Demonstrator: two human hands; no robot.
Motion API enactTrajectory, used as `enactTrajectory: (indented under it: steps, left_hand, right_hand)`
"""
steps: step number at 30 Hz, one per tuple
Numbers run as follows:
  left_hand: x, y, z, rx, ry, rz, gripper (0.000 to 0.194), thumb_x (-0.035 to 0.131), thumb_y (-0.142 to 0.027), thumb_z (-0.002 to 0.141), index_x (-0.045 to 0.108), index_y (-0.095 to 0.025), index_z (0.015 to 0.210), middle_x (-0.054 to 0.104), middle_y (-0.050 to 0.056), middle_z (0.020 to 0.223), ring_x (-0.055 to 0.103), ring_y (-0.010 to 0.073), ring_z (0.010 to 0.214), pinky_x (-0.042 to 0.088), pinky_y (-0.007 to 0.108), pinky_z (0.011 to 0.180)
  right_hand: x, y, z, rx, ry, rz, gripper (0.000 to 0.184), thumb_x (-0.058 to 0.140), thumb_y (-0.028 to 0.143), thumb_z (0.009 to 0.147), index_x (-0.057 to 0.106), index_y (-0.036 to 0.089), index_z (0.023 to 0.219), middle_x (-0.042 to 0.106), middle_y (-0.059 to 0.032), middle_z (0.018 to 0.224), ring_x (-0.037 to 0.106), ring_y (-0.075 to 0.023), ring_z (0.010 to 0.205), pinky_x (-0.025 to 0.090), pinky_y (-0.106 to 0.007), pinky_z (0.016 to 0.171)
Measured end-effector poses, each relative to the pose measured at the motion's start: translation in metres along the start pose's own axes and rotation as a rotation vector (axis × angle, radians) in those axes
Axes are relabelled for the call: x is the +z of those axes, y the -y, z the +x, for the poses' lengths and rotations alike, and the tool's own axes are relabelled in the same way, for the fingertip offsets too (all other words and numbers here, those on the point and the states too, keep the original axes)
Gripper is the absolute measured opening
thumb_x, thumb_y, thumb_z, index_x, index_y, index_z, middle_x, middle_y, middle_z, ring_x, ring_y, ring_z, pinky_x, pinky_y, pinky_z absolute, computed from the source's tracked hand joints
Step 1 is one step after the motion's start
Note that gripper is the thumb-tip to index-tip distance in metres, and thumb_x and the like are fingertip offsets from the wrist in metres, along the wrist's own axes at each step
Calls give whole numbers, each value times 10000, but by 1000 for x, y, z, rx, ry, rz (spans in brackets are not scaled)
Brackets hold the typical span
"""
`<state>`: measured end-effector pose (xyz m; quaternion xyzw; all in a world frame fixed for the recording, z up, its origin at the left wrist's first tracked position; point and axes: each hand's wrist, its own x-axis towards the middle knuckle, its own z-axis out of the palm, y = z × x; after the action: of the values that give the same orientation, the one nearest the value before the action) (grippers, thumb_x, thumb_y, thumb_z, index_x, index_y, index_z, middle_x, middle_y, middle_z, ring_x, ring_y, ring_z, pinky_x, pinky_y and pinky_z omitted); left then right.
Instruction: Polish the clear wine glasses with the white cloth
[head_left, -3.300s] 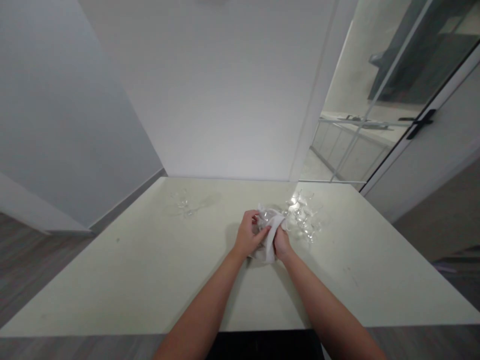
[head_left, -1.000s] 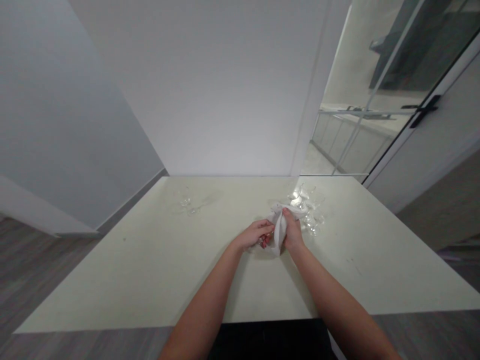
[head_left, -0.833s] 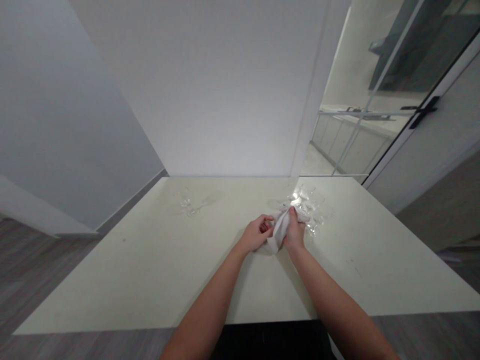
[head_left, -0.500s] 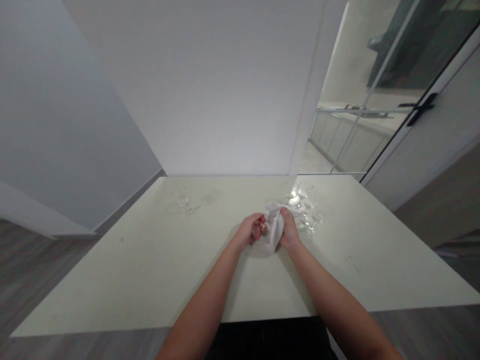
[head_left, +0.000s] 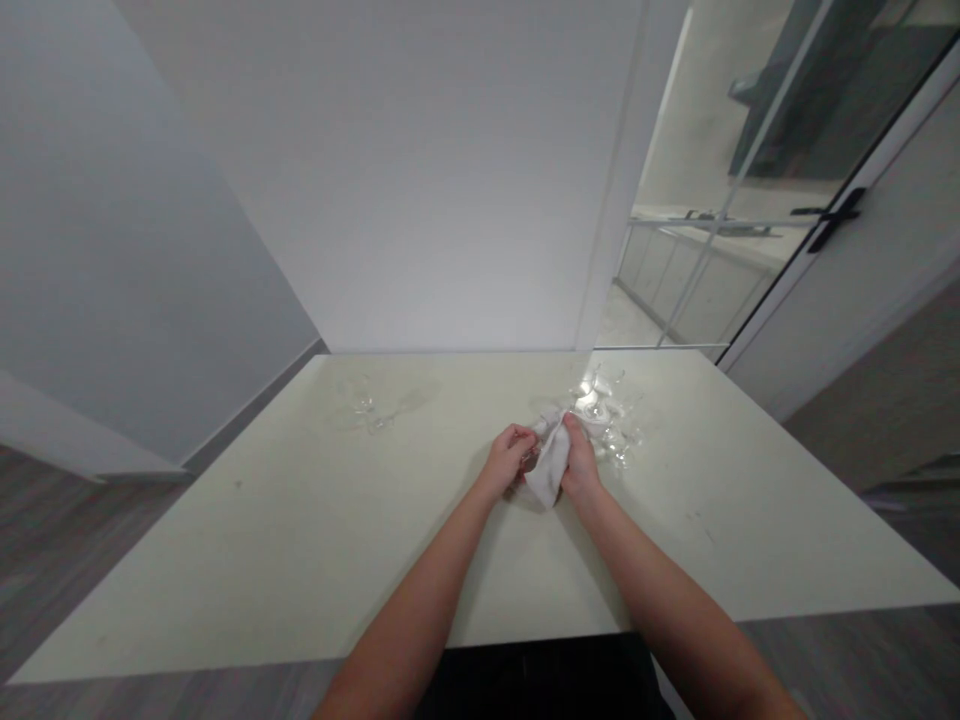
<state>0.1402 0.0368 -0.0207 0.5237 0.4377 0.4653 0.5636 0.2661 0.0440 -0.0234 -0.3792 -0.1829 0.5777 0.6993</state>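
In the head view, a crumpled white cloth [head_left: 551, 472] is bunched between my hands above the middle of the table. My right hand [head_left: 580, 458] is closed on the cloth, thumb on top. My left hand [head_left: 508, 456] has its fingers curled round a clear, shiny piece, seemingly a glass, that meets the cloth's left side. The cloth and fingers hide most of that piece, so its full shape does not show. Just beyond my right hand stands a cluster of several clear glasses [head_left: 600, 412], their outlines blurred by glare.
Another clear glass piece [head_left: 366, 408] is at the far left of the pale table [head_left: 285, 540]. A white wall panel [head_left: 465, 200] rises behind the table's back edge. To the right are a glazed partition and a door with a black handle [head_left: 836, 216].
My left hand has moved slightly right and turned, closer in against the cloth. The cloth is folded differently between my hands. My right hand keeps its grip in nearly the same place.
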Motion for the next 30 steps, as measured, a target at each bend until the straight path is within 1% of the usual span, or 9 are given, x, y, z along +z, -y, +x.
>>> enactTrajectory:
  steps: [4,8,13,15,18,21,23,26,30]
  left_hand:
    - [-4,0,6,-87,-29,-102,353,619,-510,776,547,-165,793,550,-15,657,471,89,496,344,209,456]
    - [-9,-6,-3,223,-133,132,265,631,-440,818,557,-190,866,570,-23,725,504,95,566,406,216,534]
    - [-5,-10,-15,525,42,546,215,671,-276,772,638,-212,974,631,22,920,547,126,728,447,259,720]
    - [-2,-7,-13,441,53,476,207,668,-280,771,636,-211,963,625,7,864,523,107,652,432,244,660]
    - [1,-4,-6,94,61,123,203,662,-367,774,592,-195,857,545,-36,662,446,81,494,353,211,497]
    - [-3,-4,0,-253,118,-245,300,688,-448,727,553,-183,766,502,-48,582,387,66,416,272,200,409]
    - [-7,-6,1,-352,113,-375,331,689,-476,711,558,-174,740,518,-36,579,377,62,402,269,202,395]
    - [-9,-5,1,-287,2,-403,320,662,-477,724,560,-174,715,548,-21,602,443,78,446,337,205,434]
    - [-7,-1,6,21,-148,-167,230,637,-386,766,537,-189,703,558,-25,635,523,110,576,421,220,569]
  right_hand:
    - [8,1,-7,7,-93,76,365,842,384,608,657,170,839,733,-6,723,664,-164,596,581,-276,562]
    - [10,3,-11,-82,-113,70,398,842,426,623,659,163,859,724,8,706,662,-142,594,563,-242,569]
    - [5,3,-7,-110,-180,23,383,818,442,653,665,175,882,733,10,741,675,-149,629,556,-238,567]
    - [5,2,-6,-96,-196,31,366,820,422,647,662,178,868,727,17,725,667,-146,612,554,-239,561]
    - [5,3,-6,-27,-162,69,352,833,393,624,654,173,832,717,18,695,653,-144,583,553,-246,546]
    - [6,3,-11,57,2,51,386,852,383,591,654,165,841,726,-4,700,663,-168,586,565,-281,554]
    - [7,3,-15,107,142,-1,421,866,383,566,661,162,859,729,-17,690,676,-196,598,574,-316,576]
    - [8,0,-20,103,226,-61,425,882,357,546,669,169,862,738,-17,710,688,-205,628,578,-331,625]
    - [10,-8,-18,-46,154,-91,372,873,323,585,673,185,867,744,-1,772,679,-168,662,556,-292,667]
